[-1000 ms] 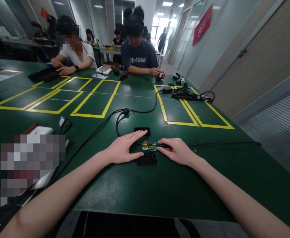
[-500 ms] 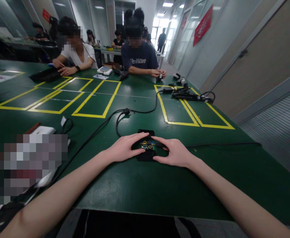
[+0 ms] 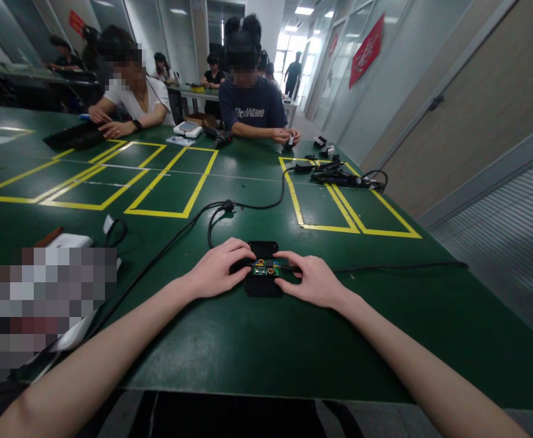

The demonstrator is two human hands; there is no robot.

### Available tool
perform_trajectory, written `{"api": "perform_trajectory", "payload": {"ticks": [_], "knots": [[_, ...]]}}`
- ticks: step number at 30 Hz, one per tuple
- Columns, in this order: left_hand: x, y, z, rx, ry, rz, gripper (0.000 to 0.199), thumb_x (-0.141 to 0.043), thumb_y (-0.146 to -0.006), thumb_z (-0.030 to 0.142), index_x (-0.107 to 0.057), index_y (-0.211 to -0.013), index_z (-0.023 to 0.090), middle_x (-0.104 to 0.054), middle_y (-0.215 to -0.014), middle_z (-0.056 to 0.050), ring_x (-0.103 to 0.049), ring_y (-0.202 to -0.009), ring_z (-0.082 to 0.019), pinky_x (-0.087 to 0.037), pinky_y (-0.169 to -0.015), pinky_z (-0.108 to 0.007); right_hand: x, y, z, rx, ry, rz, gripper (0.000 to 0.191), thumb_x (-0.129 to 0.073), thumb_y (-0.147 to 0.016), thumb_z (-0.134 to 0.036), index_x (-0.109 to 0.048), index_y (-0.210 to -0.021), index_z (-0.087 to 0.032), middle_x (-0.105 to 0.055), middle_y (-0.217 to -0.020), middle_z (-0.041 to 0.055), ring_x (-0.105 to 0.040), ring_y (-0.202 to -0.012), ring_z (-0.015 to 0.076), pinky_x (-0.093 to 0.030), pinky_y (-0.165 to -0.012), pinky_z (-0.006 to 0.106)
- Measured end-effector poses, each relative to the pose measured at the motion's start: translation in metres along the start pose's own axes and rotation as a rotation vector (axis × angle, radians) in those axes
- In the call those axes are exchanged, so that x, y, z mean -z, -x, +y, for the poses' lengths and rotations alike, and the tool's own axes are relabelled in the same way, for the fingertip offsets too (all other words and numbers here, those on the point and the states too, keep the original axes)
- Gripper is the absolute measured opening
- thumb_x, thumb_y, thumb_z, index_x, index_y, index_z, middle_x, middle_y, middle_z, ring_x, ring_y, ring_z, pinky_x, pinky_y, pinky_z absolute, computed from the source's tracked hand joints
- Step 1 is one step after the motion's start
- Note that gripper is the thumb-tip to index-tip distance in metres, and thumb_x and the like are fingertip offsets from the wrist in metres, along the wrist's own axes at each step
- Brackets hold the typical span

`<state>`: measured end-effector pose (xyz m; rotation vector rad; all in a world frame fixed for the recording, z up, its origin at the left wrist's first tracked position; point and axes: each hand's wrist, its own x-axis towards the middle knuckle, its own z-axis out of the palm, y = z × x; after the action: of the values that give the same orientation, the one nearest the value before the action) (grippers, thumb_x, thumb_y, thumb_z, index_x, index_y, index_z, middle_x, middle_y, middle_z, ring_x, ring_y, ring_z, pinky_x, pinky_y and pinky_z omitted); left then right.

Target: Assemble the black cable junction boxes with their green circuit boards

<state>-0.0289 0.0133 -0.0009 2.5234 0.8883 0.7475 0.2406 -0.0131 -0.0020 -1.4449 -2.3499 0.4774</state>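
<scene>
A small green circuit board with copper-coloured coils lies between a black plastic case half on the near side and another black piece on the far side. Black cables reach the board from both sides. My left hand rests at its left end, thumb and fingers apart around the left cable end. On the right, my right hand curves around the right cable end, its index finger and thumb spread near the board's edge. Neither hand visibly clamps the board.
A black cable with a plug runs across the green table. White items and a blurred patch lie at left. Across the table, two people work near a power drill and a bundle of black cables.
My left hand has drawn back leftward from above the board and the far black piece, exposing more of them. My right hand stays beside the board. The whole view has shifted slightly.
</scene>
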Motion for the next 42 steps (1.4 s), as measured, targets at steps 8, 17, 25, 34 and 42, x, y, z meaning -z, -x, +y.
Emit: {"api": "perform_trajectory", "payload": {"ticks": [8, 17, 25, 34, 42], "knots": [[0.002, 0.003, -0.006, 0.039, -0.057, -0.013, 0.023, -0.057, -0.099, 0.023, -0.066, -0.121, 0.022, -0.067, -0.119, -0.008, -0.068, -0.105, -0.021, -0.059, -0.09, -0.034, 0.002, 0.001, -0.004, -0.057, -0.028, -0.034, 0.05, -0.069, -0.088, -0.041, -0.064, -0.134, -0.022, -0.078, -0.093, 0.0057, -0.076, -0.078, 0.0227, -0.06, -0.071, 0.033], [0.006, 0.004, -0.008, 0.017, -0.138, -0.067, 0.022, -0.052, -0.106, 0.029, -0.07, -0.114, 0.019, -0.073, -0.102, -0.006, -0.071, -0.09, -0.019, -0.054, -0.077, -0.028, -0.001, 0.004, -0.007, -0.093, -0.062, 0.001, 0.046, -0.068, -0.088, -0.038, -0.065, -0.132, -0.024, -0.078, -0.093, 0.0042, -0.077, -0.078, 0.0219, -0.06, -0.071, 0.032], [0.009, 0.005, -0.01, 0.054, -0.18, -0.067, 0.032, -0.044, -0.109, 0.038, -0.07, -0.114, 0.02, -0.076, -0.104, -0.005, -0.073, -0.087, -0.018, -0.054, -0.076, -0.027, 0.0, 0.003, -0.008, -0.087, -0.004, 0.012, 0.043, -0.067, -0.092, -0.04, -0.067, -0.131, -0.021, -0.069, -0.069, -0.0009, -0.066, -0.06, 0.0174, -0.041, -0.059, 0.027], [0.012, 0.005, -0.008, 0.098, -0.162, -0.057, 0.038, -0.043, -0.108, 0.044, -0.072, -0.11, 0.02, -0.077, -0.102, -0.005, -0.072, -0.079, -0.018, -0.053, -0.071, -0.028, 0.011, 0.003, 0.005, -0.023, 0.002, 0.078, 0.037, -0.065, -0.094, -0.042, -0.068, -0.123, -0.019, -0.062, -0.068, -0.0022, -0.058, -0.058, 0.0141, -0.035, -0.06, 0.025], [0.015, 0.003, -0.004, 0.174, -0.058, -0.101, 0.036, -0.062, -0.093, 0.051, -0.072, -0.104, 0.019, -0.075, -0.097, -0.004, -0.07, -0.074, -0.017, -0.051, -0.065, -0.027, 0.013, 0.003, 0.011, -0.009, 0.01, 0.115, 0.028, -0.065, -0.094, -0.039, -0.07, -0.114, -0.021, -0.061, -0.066, -0.0026, -0.055, -0.057, 0.0135, -0.035, -0.06, 0.025]]}}
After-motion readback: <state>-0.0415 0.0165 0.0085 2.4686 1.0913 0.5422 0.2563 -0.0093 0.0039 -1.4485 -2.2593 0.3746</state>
